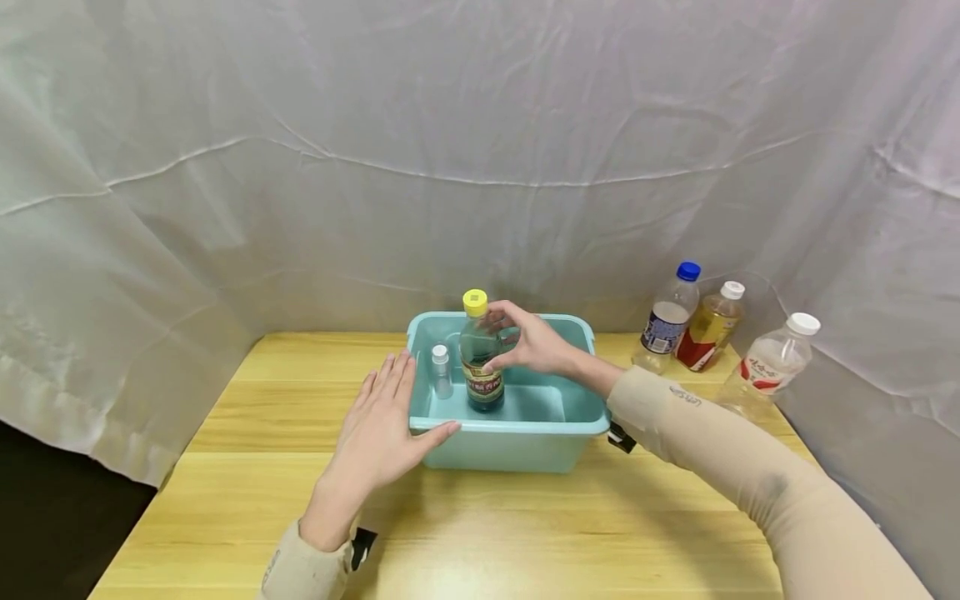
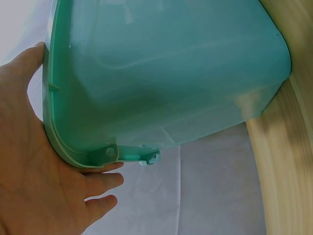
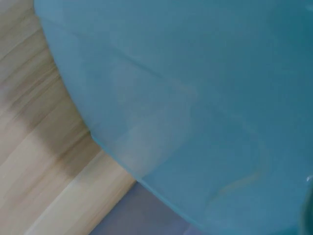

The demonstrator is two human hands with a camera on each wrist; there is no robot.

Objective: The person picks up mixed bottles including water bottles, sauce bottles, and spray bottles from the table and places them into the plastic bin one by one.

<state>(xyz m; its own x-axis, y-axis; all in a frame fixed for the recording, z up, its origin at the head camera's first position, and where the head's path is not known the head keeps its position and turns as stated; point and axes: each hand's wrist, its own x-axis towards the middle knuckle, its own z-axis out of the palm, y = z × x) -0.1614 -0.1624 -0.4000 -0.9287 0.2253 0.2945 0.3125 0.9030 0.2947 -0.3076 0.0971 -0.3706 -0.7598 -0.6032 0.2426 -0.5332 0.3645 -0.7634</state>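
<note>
A light-blue plastic basin (image 1: 517, 450) stands on the wooden table. Inside it, upright, is a bottle with a yellow cap and a dark printed label (image 1: 483, 383). My right hand (image 1: 536, 340) reaches in over the right side and holds this bottle loosely, thumb across the label and fingers curved behind near the shoulder. A small clear bottle with a white cap (image 1: 441, 375) stands to its left in the basin. My left hand (image 1: 382, 429) rests on the near left corner of the rim, fingers straight along the left side and thumb over the front edge.
On the table to the right stand a blue-capped clear bottle (image 1: 666, 321), a bottle with a gold and red label (image 1: 708, 329) and a clear bottle with a wide white cap (image 1: 772, 367). A grey cloth (image 1: 465, 217) hangs behind the table.
</note>
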